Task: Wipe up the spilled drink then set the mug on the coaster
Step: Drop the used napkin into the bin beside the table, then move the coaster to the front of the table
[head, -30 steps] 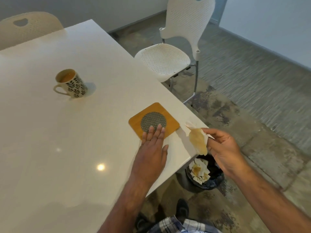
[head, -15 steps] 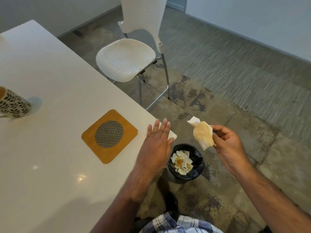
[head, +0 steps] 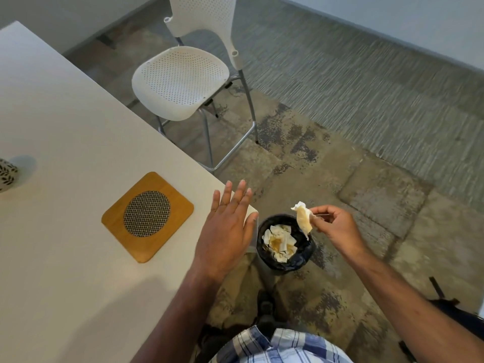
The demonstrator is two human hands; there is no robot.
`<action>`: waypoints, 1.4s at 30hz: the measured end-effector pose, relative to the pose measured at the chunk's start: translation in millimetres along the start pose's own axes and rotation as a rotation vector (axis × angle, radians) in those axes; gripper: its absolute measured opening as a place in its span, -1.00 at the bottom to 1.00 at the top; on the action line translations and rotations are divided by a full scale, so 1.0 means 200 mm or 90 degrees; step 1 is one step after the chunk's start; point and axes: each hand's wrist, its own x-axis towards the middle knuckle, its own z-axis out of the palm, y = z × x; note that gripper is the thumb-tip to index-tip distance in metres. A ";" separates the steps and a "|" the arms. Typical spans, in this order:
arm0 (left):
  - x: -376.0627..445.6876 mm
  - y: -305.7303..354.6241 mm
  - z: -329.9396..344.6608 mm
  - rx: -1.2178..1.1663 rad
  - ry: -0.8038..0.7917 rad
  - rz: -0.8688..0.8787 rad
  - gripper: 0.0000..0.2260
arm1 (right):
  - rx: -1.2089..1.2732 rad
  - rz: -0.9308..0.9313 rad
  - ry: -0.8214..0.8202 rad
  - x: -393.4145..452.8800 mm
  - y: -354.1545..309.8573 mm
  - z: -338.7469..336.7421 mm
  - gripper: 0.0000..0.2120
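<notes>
My right hand (head: 332,226) pinches a stained, crumpled paper towel (head: 303,217) right above a small black bin (head: 285,260) on the floor. My left hand (head: 227,229) lies flat and open on the corner of the white table (head: 65,113). A wooden coaster (head: 117,221) with a round woven centre sits on the table, left of that hand. Only a sliver of the leaf-patterned mug (head: 6,174) shows at the far left edge; its rim and handle are cut off.
The bin holds several stained paper scraps. A white perforated chair (head: 180,79) stands on the floor beside the table's right edge. Patchy carpet stretches to the right. A dark shoe (head: 264,307) shows below the bin.
The view has swung right, so the mug slid nearly out of frame. My right hand lowered the stained towel from beside the table corner to just above the bin. My left hand stayed flat.
</notes>
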 end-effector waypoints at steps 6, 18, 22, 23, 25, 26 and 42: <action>0.00 0.00 0.00 -0.001 0.003 0.004 -0.48 | -0.148 0.024 -0.025 0.05 0.04 0.04 -0.76; 0.00 0.00 0.01 0.022 0.004 -0.001 -0.45 | -0.129 -0.089 -0.041 -0.02 -0.17 0.11 -0.87; -0.01 0.00 -0.01 0.006 -0.007 -0.010 -0.46 | -0.095 -0.146 -0.070 -0.08 -0.32 0.18 -0.89; -0.02 0.00 -0.01 0.001 -0.009 -0.010 -0.46 | -0.088 -0.161 -0.075 -0.09 -0.36 0.20 -0.89; -0.06 -0.01 -0.02 -0.009 -0.002 -0.010 -0.46 | -0.080 -0.187 -0.086 -0.12 -0.43 0.25 -0.90; -0.08 -0.01 -0.03 -0.019 0.006 -0.013 -0.46 | -0.077 -0.200 -0.095 -0.13 -0.46 0.27 -0.90; -0.52 -0.24 -0.24 -0.264 0.300 -0.225 -0.54 | -0.092 -0.280 -0.222 -0.25 -0.76 0.73 -0.87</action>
